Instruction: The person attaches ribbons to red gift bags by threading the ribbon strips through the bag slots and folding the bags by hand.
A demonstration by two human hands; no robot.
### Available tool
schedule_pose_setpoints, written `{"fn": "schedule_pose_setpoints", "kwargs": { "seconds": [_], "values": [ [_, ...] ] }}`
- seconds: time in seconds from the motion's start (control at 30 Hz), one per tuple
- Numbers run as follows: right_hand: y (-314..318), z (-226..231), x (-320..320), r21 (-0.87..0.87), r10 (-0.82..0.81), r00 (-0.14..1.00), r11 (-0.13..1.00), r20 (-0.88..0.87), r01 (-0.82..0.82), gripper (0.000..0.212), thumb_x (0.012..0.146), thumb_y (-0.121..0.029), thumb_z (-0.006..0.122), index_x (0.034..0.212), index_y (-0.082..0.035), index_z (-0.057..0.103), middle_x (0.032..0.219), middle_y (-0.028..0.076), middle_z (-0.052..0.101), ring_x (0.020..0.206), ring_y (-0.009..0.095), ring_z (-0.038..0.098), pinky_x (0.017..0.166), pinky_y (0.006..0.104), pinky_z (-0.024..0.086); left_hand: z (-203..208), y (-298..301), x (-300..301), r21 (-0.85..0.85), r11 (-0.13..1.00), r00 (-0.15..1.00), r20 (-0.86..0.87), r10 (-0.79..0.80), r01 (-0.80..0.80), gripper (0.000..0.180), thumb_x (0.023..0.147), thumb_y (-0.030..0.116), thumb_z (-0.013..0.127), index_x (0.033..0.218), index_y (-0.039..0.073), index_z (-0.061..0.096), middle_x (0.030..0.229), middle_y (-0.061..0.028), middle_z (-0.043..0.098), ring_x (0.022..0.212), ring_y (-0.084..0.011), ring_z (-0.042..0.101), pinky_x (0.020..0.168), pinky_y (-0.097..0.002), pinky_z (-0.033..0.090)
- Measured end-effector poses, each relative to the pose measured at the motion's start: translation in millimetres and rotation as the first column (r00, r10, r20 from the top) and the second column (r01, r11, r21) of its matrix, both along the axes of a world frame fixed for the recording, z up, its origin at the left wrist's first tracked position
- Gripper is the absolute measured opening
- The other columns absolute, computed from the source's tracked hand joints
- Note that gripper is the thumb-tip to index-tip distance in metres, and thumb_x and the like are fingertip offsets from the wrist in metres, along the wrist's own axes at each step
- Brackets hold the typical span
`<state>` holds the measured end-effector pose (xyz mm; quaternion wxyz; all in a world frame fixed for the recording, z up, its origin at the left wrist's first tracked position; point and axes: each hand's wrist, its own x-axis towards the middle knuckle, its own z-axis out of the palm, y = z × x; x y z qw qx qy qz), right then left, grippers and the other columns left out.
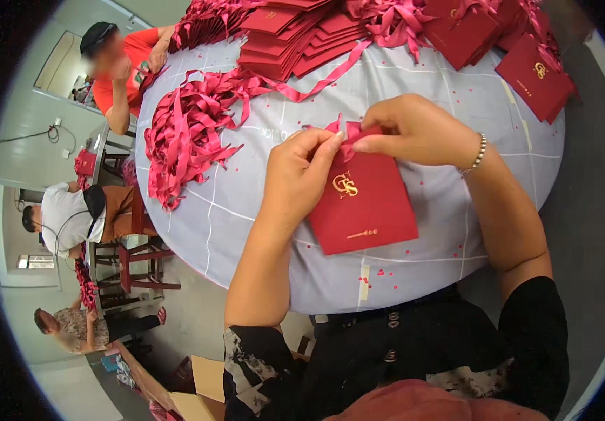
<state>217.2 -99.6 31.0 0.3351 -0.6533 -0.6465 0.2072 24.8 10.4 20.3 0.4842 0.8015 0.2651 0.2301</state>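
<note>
A flat red paper gift bag (pixel 376 210) with a gold emblem lies in front of me on the round table (pixel 449 231), its top edge away from me. My left hand (pixel 294 172) is closed at the bag's upper left, thumb and forefinger pinching a pinkish-red ribbon (pixel 346 153). At the upper right corner, my right hand (pixel 418 130) pinches the same ribbon, its other fingers curled. The ribbon crosses the bag's top between both hands, and a loose end sticks up beyond my left fingers. Fingertips partly cover where the ribbon meets the bag.
A tangled heap of ribbons (pixel 190 133) lies to the left. Stacked red bags (pixel 281 42) stand at the far side, with more bags (pixel 537 77) at the far right. Tiny red scraps (pixel 379 274) dot the cloth. Across the table at left sits a person in orange (pixel 141 52); others work beyond.
</note>
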Motion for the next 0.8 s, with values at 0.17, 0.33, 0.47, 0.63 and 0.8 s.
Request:
{"fn": "schedule_pose_setpoints", "kwargs": {
  "seconds": [0.17, 0.33, 0.47, 0.63, 0.8],
  "values": [
    [-11, 32, 11, 0.115, -0.056, 0.989, 0.991, -0.14, 0.072, 0.016, 0.089, -0.012, 0.07, 0.091, 0.003, 0.067, 0.073, 0.003, 0.063, 0.07, 0.006, 0.056, 0.063, 0.0245, 0.046, -10, 11, -3, 0.394, 0.879, 0.937, 0.318, 0.142, -0.267, 0.028, 0.09, 0.015, 0.069, 0.115, 0.003, 0.064, 0.106, -0.0095, 0.066, 0.099, -0.0203, 0.059, 0.089, -0.0317, 0.045],
    [-65, 54, 77, 0.404, -0.328, 0.899, 0.81, -0.289, 0.425, 0.022, 0.092, -0.016, 0.07, 0.102, 0.003, 0.07, 0.086, 0.0, 0.068, 0.079, 0.005, 0.06, 0.069, 0.021, 0.048, -29, 22, 3, 0.124, 0.986, 0.968, 0.239, 0.08, -0.112, 0.028, 0.089, 0.018, 0.07, 0.112, 0.003, 0.066, 0.113, -0.0099, 0.066, 0.108, -0.0219, 0.059, 0.094, -0.0325, 0.044],
    [-121, 67, 121, 0.267, -0.641, 0.733, 0.683, -0.226, 0.68, 0.022, 0.092, -0.018, 0.069, 0.104, 0.001, 0.07, 0.085, -0.002, 0.067, 0.076, 0.004, 0.058, 0.065, 0.0192, 0.044, -31, 18, 2, 0.13, 0.991, 0.977, 0.212, -0.002, -0.027, 0.02, 0.088, 0.016, 0.07, 0.1, 0.0, 0.07, 0.102, -0.0103, 0.069, 0.098, -0.0206, 0.064, 0.088, -0.0306, 0.047],
    [-180, 37, 201, 0.315, -0.813, 0.56, 0.497, -0.157, 0.809, 0.023, 0.093, -0.018, 0.068, 0.108, 0.0, 0.071, 0.09, 0.001, 0.069, 0.078, 0.005, 0.06, 0.065, 0.0208, 0.047, -20, 9, 1, 0.174, 0.982, 0.99, 0.114, -0.089, 0.069, 0.017, 0.088, 0.012, 0.068, 0.098, -0.002, 0.069, 0.102, -0.0078, 0.07, 0.096, -0.0154, 0.063, 0.083, -0.0275, 0.048],
    [-175, -2, 237, 0.453, -0.946, 0.303, 0.323, 0.118, 0.831, 0.049, 0.084, -0.02, 0.074, 0.126, 0.001, 0.061, 0.112, 0.019, 0.069, 0.089, 0.026, 0.069, 0.08, 0.0342, 0.054, -26, 12, 2, 0.168, 0.982, 0.989, 0.1, -0.108, 0.09, 0.018, 0.087, 0.014, 0.069, 0.098, -0.001, 0.069, 0.097, -0.0096, 0.069, 0.088, -0.018, 0.064, 0.071, -0.0295, 0.049]
  ]
}}
